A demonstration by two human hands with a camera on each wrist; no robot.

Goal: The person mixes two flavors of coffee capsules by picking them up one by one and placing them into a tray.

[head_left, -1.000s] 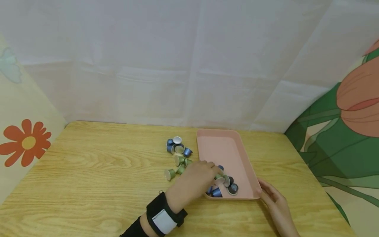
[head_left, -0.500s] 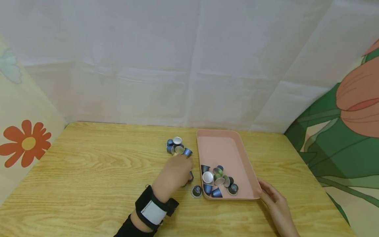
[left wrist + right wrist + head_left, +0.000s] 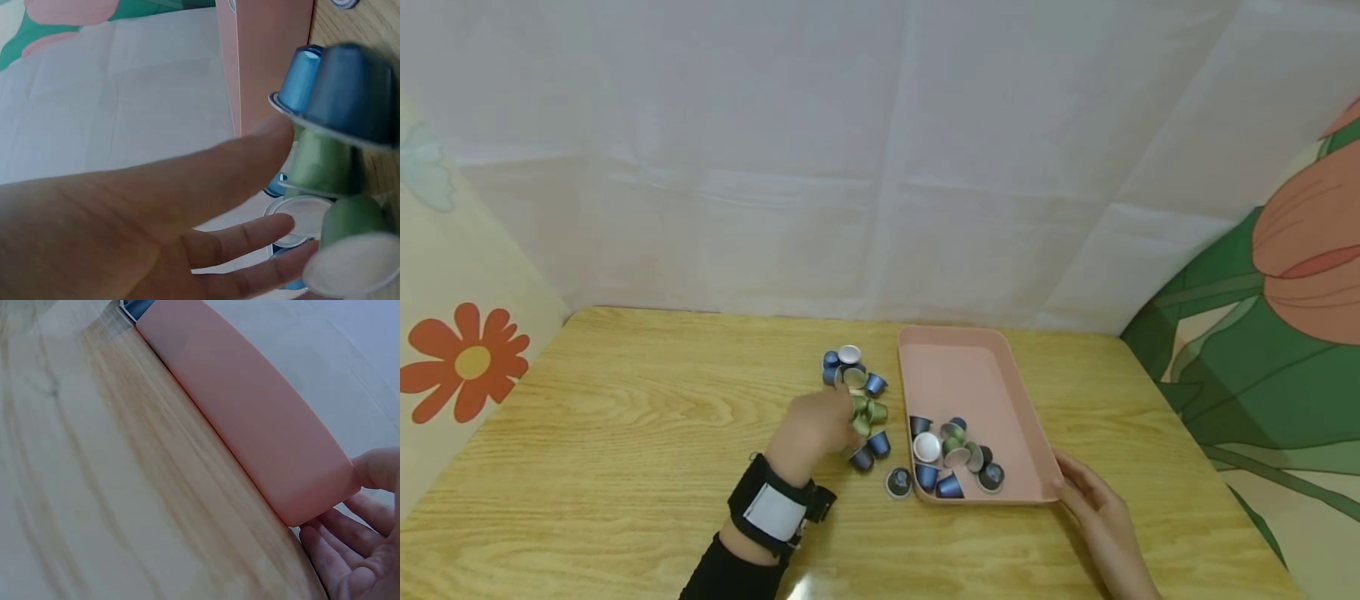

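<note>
My left hand [image 3: 811, 429] is among the coffee capsules on the table, left of the pink tray [image 3: 973, 367]. In the left wrist view its thumb and fingers are spread apart around green capsules [image 3: 322, 161], and the thumb tip is right at a dark blue capsule [image 3: 351, 94]. Another green capsule [image 3: 353, 219] overlaps its fingertips there. My right hand [image 3: 1097, 512] holds the tray's near right corner, thumb at the rim and fingers lower down, as the right wrist view shows. Inside the tray's near end lie several blue, green and dark capsules, with a white lid [image 3: 927, 447] facing up.
Behind the left hand is a cluster of blue capsules [image 3: 875, 384]. One dark capsule [image 3: 898, 483] stands right beside the tray's near left corner. A white cloth [image 3: 760, 242] hangs behind the wooden table [image 3: 647, 442], with flowered panels on both sides.
My left hand has moved out of the tray and leftward to the loose capsules. Dark and blue capsules now show on the table by the tray. My right hand stays at the corner.
</note>
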